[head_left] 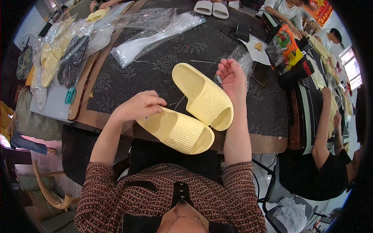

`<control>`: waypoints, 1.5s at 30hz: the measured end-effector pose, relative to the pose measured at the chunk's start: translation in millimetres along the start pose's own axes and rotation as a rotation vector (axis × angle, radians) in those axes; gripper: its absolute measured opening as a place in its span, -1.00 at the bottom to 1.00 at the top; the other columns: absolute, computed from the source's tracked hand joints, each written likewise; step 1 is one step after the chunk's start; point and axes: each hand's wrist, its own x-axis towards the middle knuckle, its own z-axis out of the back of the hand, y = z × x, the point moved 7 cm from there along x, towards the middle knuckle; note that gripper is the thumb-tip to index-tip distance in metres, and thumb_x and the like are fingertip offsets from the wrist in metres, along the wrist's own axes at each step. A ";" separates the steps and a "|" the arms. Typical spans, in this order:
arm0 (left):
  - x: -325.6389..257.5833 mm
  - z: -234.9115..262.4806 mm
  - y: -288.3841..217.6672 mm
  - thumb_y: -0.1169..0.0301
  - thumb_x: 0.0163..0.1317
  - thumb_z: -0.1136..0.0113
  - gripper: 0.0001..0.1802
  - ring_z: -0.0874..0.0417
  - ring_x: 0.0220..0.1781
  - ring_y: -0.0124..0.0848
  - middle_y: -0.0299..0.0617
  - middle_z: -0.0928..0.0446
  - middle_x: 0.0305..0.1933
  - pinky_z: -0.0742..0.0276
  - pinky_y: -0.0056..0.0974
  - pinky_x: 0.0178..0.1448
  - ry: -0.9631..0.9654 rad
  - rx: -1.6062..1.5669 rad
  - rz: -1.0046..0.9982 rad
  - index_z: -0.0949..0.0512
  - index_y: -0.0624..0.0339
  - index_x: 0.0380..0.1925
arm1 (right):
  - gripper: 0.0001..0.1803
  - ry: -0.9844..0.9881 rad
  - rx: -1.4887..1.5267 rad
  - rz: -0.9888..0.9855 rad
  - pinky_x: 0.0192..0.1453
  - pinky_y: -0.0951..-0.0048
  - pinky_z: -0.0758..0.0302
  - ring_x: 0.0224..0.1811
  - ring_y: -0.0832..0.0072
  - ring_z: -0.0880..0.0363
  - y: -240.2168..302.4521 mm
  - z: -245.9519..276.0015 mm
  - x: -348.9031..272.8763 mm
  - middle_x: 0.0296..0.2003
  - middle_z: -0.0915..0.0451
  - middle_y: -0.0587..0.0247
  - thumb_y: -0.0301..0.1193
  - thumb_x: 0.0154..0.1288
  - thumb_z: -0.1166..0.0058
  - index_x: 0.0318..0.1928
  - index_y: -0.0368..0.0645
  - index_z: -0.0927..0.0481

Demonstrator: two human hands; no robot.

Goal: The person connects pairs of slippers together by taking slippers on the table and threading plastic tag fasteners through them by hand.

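Two pale yellow slippers lie at the table's near edge, toes toward me and touching near the toe ends. My left hand [145, 104] is closed at the heel of the left slipper [176, 130], its fingertips pinching the rim. Beside the right slipper [204, 97], my right hand [232, 75] is raised with its fingers curled in. A thin white tie [203, 61] runs leftward from its fingertips. Another thin strand [178, 101] shows between the two slippers; where its ends go I cannot tell.
A clear bag of white strands [155, 39] lies on the dark patterned table cover [210, 37]. Bagged slippers [52, 58] and teal-handled scissors [70, 95] are at left. White slippers [211, 8] stand far off. A colourful packet [286, 44] and co-workers [326, 155] are at right.
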 end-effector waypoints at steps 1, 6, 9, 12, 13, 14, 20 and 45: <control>3.8 1.5 -2.2 0.36 0.14 -0.18 -0.68 -0.52 -0.03 -0.15 -0.06 -0.52 -0.13 -0.43 -0.17 0.06 -0.050 0.028 0.019 -0.56 0.23 -0.11 | -0.83 0.012 0.008 0.018 -0.18 0.35 -0.57 -0.25 0.37 -0.61 3.9 -0.2 -0.3 -0.22 -0.60 0.07 -0.41 0.38 0.09 -0.14 -0.23 -0.48; 17.9 1.2 -31.8 0.42 0.12 -0.15 -0.58 -0.35 0.22 -0.13 -0.09 -0.43 0.12 -0.17 -0.11 0.31 -0.184 0.178 -0.138 -0.48 0.20 0.03 | -0.83 0.033 0.039 0.057 -0.16 0.34 -0.57 -0.24 0.37 -0.60 14.7 0.1 0.4 -0.22 -0.60 0.08 -0.40 0.38 0.10 -0.14 -0.23 -0.48; 29.9 -22.5 -48.3 0.52 0.03 -0.07 -0.39 -0.18 0.37 -0.10 -0.05 -0.30 0.27 -0.05 -0.10 0.40 0.070 0.175 -0.235 -0.31 0.18 0.18 | -0.83 0.031 0.068 0.078 -0.15 0.34 -0.57 -0.24 0.37 -0.60 16.5 2.8 1.2 -0.22 -0.59 0.09 -0.40 0.39 0.10 -0.14 -0.22 -0.48; 36.0 -39.0 -47.6 0.54 0.00 -0.04 -0.36 -0.18 0.37 -0.09 -0.05 -0.30 0.27 -0.03 -0.10 0.40 0.157 0.118 -0.255 -0.27 0.18 0.20 | -0.83 0.052 0.120 0.092 -0.15 0.34 -0.58 -0.24 0.37 -0.60 17.9 6.0 2.1 -0.22 -0.60 0.11 -0.39 0.39 0.10 -0.15 -0.21 -0.48; 39.8 -44.7 -44.6 0.57 -0.04 -0.05 -0.38 -0.18 0.36 -0.09 -0.07 -0.32 0.25 -0.04 -0.06 0.38 0.180 0.095 -0.239 -0.32 0.22 0.15 | -0.83 0.052 0.149 0.102 -0.16 0.34 -0.58 -0.24 0.38 -0.60 19.5 8.0 2.8 -0.22 -0.60 0.12 -0.38 0.39 0.10 -0.15 -0.20 -0.48; 41.6 -48.5 -44.0 0.57 -0.04 -0.05 -0.38 -0.18 0.36 -0.09 -0.07 -0.32 0.25 -0.04 -0.06 0.38 0.180 0.096 -0.236 -0.32 0.22 0.15 | -0.83 0.053 0.182 0.108 -0.16 0.34 -0.58 -0.24 0.38 -0.60 19.5 8.3 2.8 -0.23 -0.60 0.13 -0.37 0.39 0.10 -0.15 -0.19 -0.48; 52.4 -50.0 -47.4 0.57 -0.01 -0.16 -0.75 -0.55 -0.07 -0.22 -0.07 -0.51 -0.11 -0.44 -0.20 -0.01 -0.091 -0.128 -0.289 -0.52 0.31 -0.25 | -0.84 0.075 0.196 0.124 -0.18 0.32 -0.57 -0.28 0.40 -0.58 21.0 11.9 5.7 -0.25 -0.61 0.16 -0.37 0.38 0.07 -0.16 -0.17 -0.51; -5.6 76.3 38.5 0.20 0.12 -0.18 -0.59 -0.45 0.06 -0.03 0.00 -0.51 -0.07 -0.33 -0.01 0.17 -0.704 0.661 0.267 -0.54 0.22 -0.09 | -0.86 0.253 0.321 0.129 -0.15 0.28 -0.48 -0.37 0.44 -0.49 23.8 -10.6 -4.5 -0.34 -0.56 0.24 -0.36 0.34 0.02 -0.18 -0.13 -0.53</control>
